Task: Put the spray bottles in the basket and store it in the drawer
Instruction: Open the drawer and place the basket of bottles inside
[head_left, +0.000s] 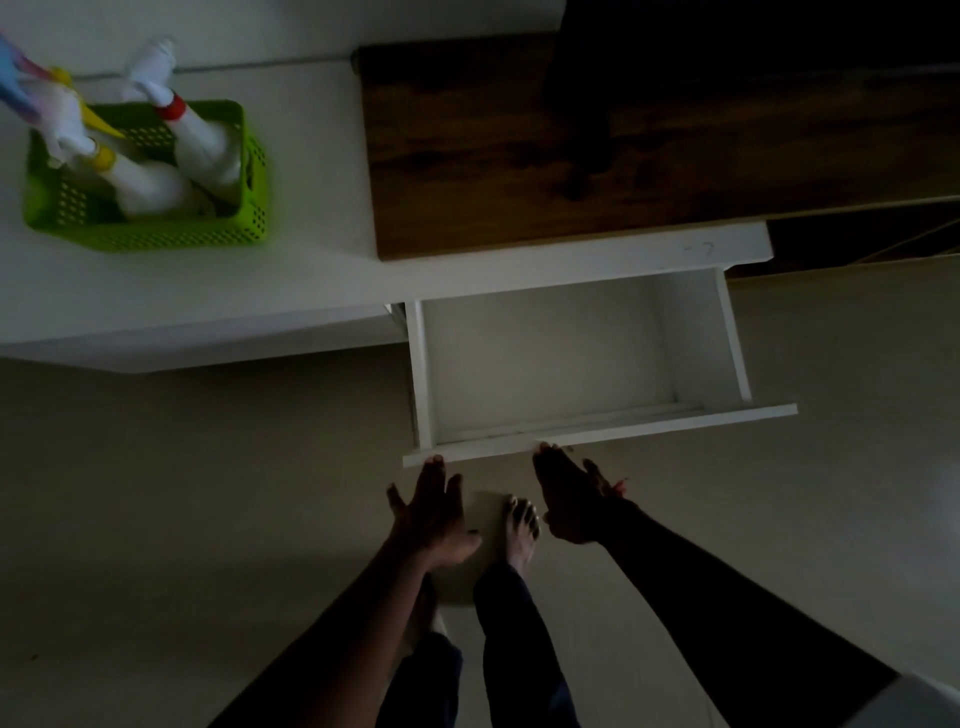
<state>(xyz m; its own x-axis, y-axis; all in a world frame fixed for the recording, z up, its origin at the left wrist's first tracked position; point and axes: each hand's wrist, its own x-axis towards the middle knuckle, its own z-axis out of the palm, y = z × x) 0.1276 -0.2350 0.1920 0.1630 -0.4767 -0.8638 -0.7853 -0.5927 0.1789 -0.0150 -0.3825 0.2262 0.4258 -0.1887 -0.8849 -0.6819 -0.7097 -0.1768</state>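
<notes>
Two open hands, left hand (434, 506) and right hand (569, 496), fingertips on pulled-out white drawer (597, 434) front, gripping nothing, spray bottles (200, 137) upright in green basket (156, 236) on desk (291, 270).

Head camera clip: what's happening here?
A person stands at a white counter with both hands at the front panel of an open drawer, left hand and right hand open, fingertips at its edge. The drawer looks empty. The green basket holding spray bottles sits on the counter.
</notes>
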